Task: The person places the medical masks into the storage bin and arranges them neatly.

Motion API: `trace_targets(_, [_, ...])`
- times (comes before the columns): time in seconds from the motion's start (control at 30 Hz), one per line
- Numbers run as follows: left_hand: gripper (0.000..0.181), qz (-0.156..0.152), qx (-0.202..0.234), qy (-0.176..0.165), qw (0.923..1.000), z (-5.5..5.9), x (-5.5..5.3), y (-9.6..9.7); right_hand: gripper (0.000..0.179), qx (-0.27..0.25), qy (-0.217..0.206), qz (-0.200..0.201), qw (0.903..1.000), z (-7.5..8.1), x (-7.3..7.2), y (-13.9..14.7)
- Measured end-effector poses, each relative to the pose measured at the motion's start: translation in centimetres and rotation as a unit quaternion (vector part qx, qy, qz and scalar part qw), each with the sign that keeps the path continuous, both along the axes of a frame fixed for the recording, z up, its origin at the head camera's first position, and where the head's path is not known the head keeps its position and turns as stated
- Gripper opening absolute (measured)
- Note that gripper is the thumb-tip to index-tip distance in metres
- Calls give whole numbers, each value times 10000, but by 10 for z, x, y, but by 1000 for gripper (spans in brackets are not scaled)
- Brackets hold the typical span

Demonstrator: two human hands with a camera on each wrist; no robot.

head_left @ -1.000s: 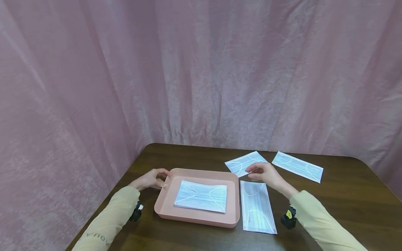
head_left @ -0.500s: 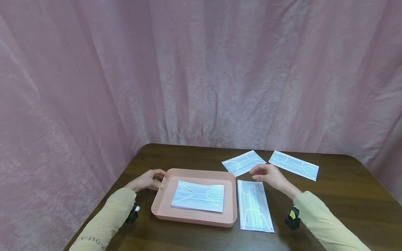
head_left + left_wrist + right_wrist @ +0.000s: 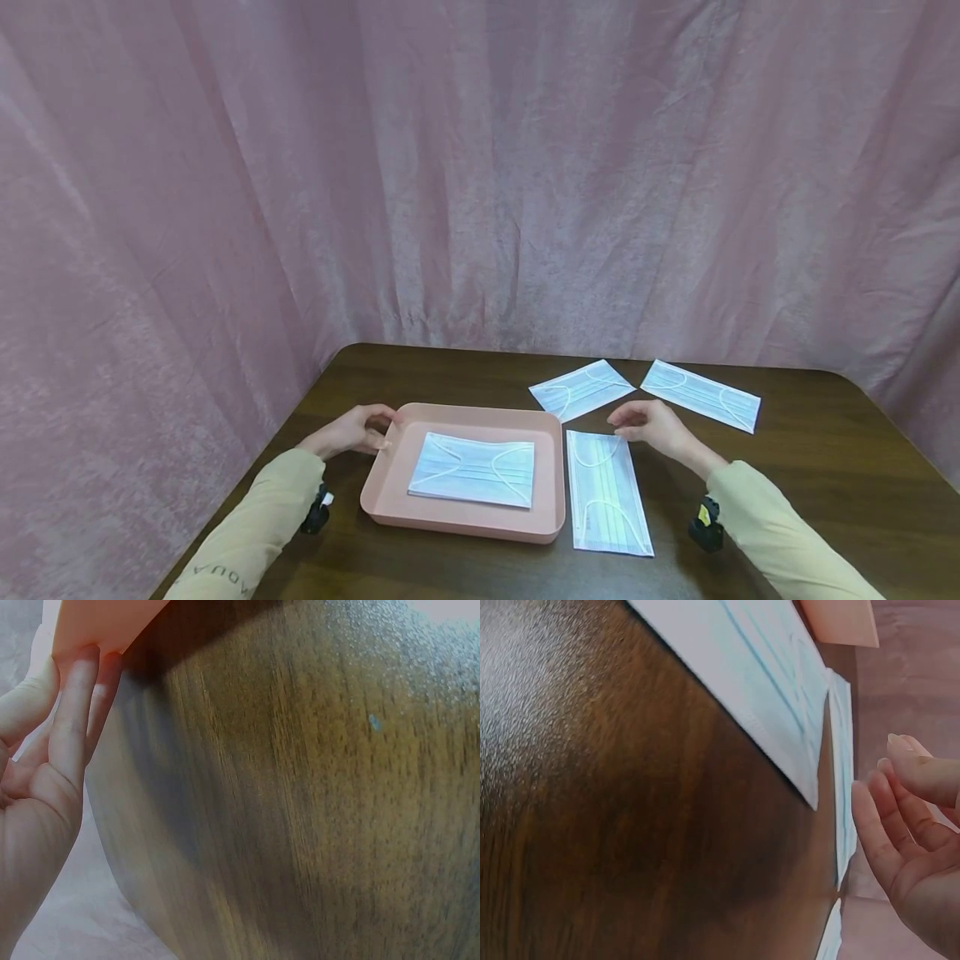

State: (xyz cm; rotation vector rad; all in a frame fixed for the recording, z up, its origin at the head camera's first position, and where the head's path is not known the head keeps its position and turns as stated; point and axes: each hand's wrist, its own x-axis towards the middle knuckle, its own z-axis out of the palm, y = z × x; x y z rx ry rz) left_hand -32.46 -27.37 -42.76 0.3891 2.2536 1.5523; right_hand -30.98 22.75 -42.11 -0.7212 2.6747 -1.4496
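A pink tray (image 3: 465,533) holds a face mask, or a thin stack of them (image 3: 472,469), blue with white ear loops. At the tray's back left corner my left hand (image 3: 352,431) grips the rim; in the left wrist view its fingers (image 3: 73,712) reach under the corner. Right of the tray lies another face mask (image 3: 609,493), lengthwise toward me. My right hand (image 3: 660,431) hovers by that mask's far right corner, fingers loosely bent. In the right wrist view nothing sits between thumb and fingers (image 3: 877,825), and the hand is apart from the masks.
Farther back on the brown wooden table (image 3: 450,379) lie two more face masks, one slanted (image 3: 581,390) behind the tray and one (image 3: 701,396) to its right. A pink curtain (image 3: 480,167) hangs behind the table.
My right hand has drawn away from the slanted mask, slightly right and toward me, to the near mask's far corner. My left hand stays on the tray. The head view has shifted slightly.
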Motion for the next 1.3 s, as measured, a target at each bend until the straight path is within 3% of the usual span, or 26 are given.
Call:
trace_targets(0.43, [46,0,-81,30,10000,0,2,0,29,1164,304,280,9923,-16,-7,-15])
trace_targets(0.83, [45,70,-151,11,9999,3,3,0,27,1316,276,166,9908,-21,-15,-20])
trace_targets(1.3, [41,243,-457,32,9987,1,1,-1,41,1513,38,106,9884,-19,-15,-20])
